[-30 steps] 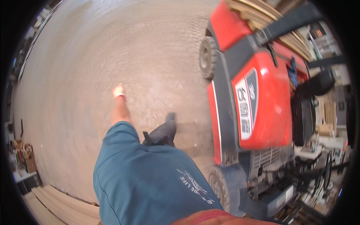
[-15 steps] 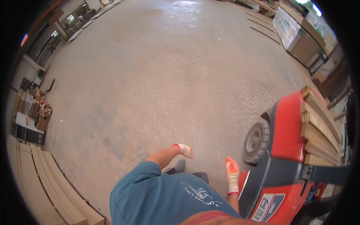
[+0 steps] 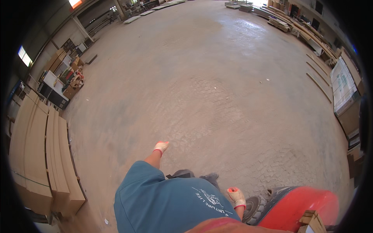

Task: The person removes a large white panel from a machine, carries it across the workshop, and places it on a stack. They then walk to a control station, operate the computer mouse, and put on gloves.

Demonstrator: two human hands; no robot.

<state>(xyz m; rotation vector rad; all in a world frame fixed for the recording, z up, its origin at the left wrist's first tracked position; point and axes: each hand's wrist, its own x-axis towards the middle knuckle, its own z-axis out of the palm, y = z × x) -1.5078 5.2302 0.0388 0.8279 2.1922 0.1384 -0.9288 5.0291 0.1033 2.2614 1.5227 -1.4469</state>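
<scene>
My left hand (image 3: 161, 147), in a white work glove with an orange-red palm and red cuff, swings out ahead of my body over the dusty floor. Its fingers are curled in and nothing shows in them. My right hand (image 3: 236, 197) wears a matching glove and hangs low at my right side, closed, with no object visible in it. Just beyond that hand is the dark tyre (image 3: 254, 207) of a red forklift-like vehicle (image 3: 299, 206); I cannot tell whether they touch. Short wooden blocks (image 3: 312, 222) rest on the vehicle.
Tall stacks of tan boards (image 3: 31, 143) line the left side, with boxes and clutter (image 3: 74, 83) beyond. Wrapped panels (image 3: 344, 83) stand at the right, near loose strips (image 3: 319, 87) on the floor. Timber piles (image 3: 303, 29) lie far right. Tyre tracks (image 3: 198, 105) mark the concrete floor.
The view has swung right and up, and I have walked forward past the red vehicle, which now sits lower and partly behind me. My left hand has swung forward; my right hand is lower.
</scene>
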